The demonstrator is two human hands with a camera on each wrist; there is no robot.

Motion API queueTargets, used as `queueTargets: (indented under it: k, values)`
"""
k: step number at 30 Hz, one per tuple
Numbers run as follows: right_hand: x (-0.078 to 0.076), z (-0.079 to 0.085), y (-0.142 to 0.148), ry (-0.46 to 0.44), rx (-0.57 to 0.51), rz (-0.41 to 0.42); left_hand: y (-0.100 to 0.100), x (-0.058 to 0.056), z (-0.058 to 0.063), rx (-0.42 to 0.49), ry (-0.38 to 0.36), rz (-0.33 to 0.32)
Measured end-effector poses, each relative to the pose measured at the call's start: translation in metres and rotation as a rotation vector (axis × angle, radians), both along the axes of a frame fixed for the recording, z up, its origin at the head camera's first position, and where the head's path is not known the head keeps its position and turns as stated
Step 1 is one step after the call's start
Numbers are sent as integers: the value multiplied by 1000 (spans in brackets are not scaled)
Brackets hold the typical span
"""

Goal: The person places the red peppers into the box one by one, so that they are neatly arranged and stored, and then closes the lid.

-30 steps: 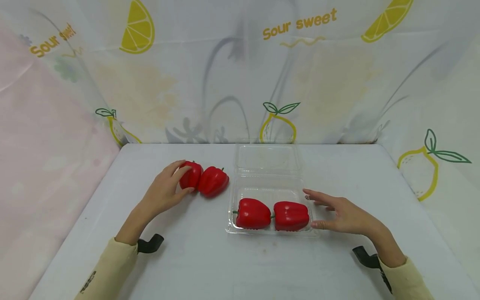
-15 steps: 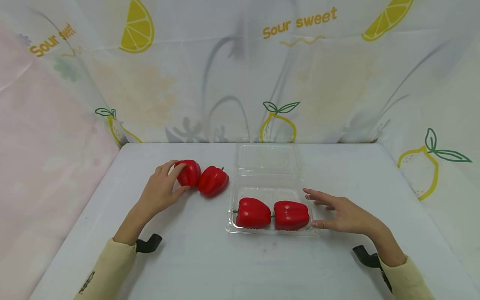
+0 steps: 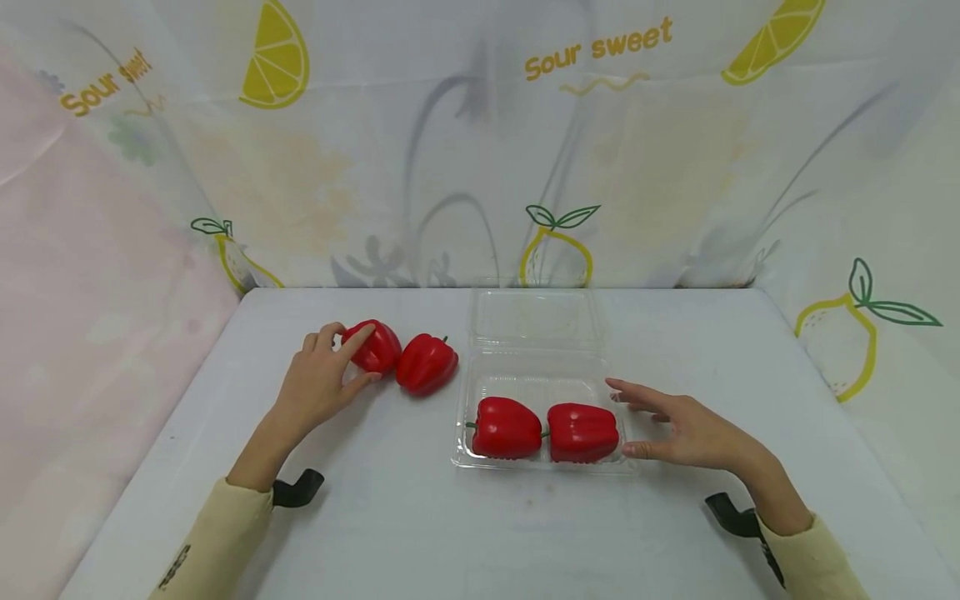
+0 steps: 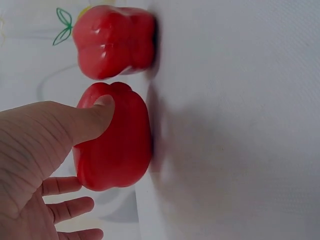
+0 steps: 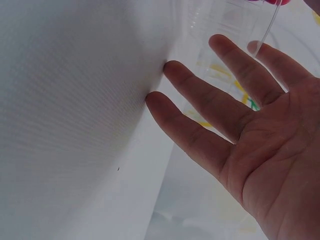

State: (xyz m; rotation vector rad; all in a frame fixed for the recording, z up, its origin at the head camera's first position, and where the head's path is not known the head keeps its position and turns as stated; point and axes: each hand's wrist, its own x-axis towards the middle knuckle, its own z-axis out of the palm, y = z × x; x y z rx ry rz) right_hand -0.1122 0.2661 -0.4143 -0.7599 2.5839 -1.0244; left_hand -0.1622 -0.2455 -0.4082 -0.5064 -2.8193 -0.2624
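Observation:
My left hand (image 3: 317,379) has thumb and index finger on a red bell pepper (image 3: 378,348) at the back left of the table. In the left wrist view the thumb lies across this bell pepper (image 4: 120,150), the other fingers are spread apart, and the index finger is hidden. Just right of it lies a second red bell pepper (image 3: 427,365). Two more bell peppers lie on their sides in the front of a clear plastic clamshell box (image 3: 468,392). At the box's right edge rests my right hand (image 3: 686,429), fingers spread, holding nothing; some fingertips (image 5: 160,102) touch the tabletop.
The clamshell lid (image 3: 536,317) lies folded back toward the printed cloth backdrop (image 3: 465,150). White tabletop (image 3: 420,517) extends in front of the box and both hands. Black wrist mounts (image 3: 300,487) stick out from the sleeves.
The left hand has shifted slightly left, and the bell pepper under it has moved left and turned, so its stem no longer shows. The right hand and the box have stayed put.

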Motion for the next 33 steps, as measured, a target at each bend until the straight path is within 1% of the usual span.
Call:
queueTargets:
  k: [6, 10, 15, 20, 25, 29, 33]
  values:
    - [1, -1, 1, 8, 3, -3, -1, -2, -1, 15, 38, -18]
    - [0, -1, 1, 6, 22, -4, -1, -3, 0, 18, 55, -15]
    - [0, -1, 0, -9, 25, -5, 0, -4, 1, 42, 67, -12]
    - [0, 0, 0, -11, 21, -4, 0, -6, 0, 71, 77, -43]
    - [0, 0, 0, -6, 20, -4, 3, -7, 2, 112, 40, -80]
    - [-1, -1, 0, 7, 15, -4, 4, -7, 3, 140, -8, -88]
    - [-1, 0, 0, 6, 16, -4, 5, -6, 2, 175, -58, -80]
